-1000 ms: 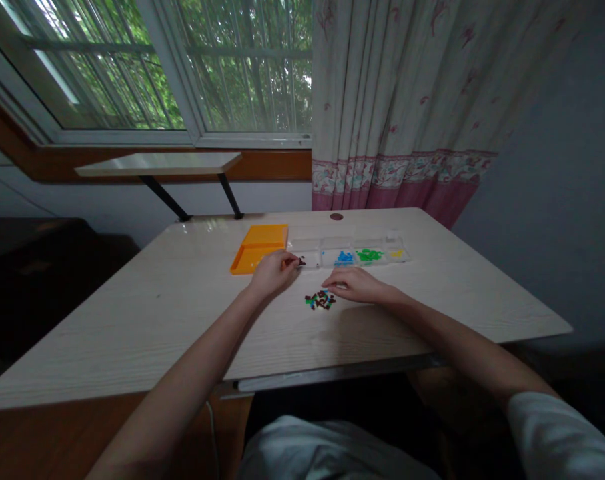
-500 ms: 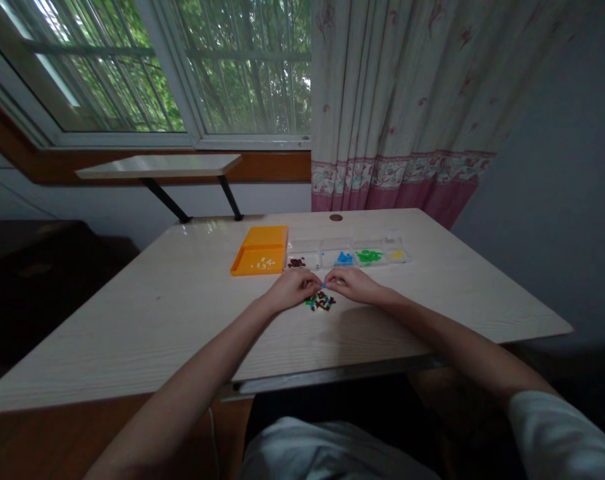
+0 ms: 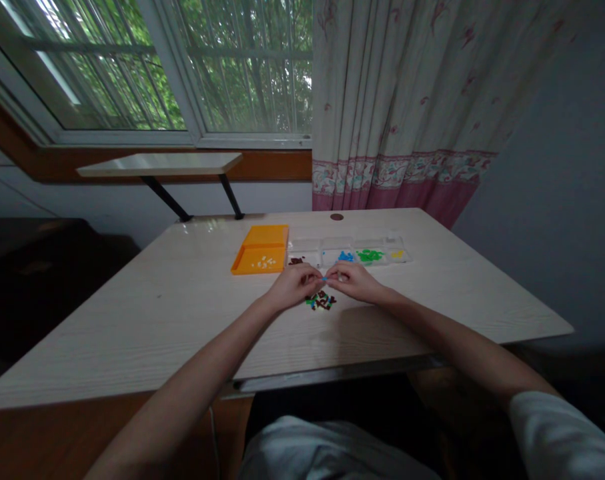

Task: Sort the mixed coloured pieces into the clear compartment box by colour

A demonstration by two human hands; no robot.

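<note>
Near the mixed pile (image 3: 321, 302), the left hand (image 3: 296, 287) and the right hand (image 3: 355, 281) both pinch one small blue piece (image 3: 324, 279).

Dim o/all, daylight thru window (image 3: 252, 73), soft shadow on desk (image 3: 157, 333).

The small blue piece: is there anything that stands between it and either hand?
Nothing visible does: the small blue piece sits directly between the left hand and the right hand. The pile of mixed pieces lies nearer the person's body.
</note>
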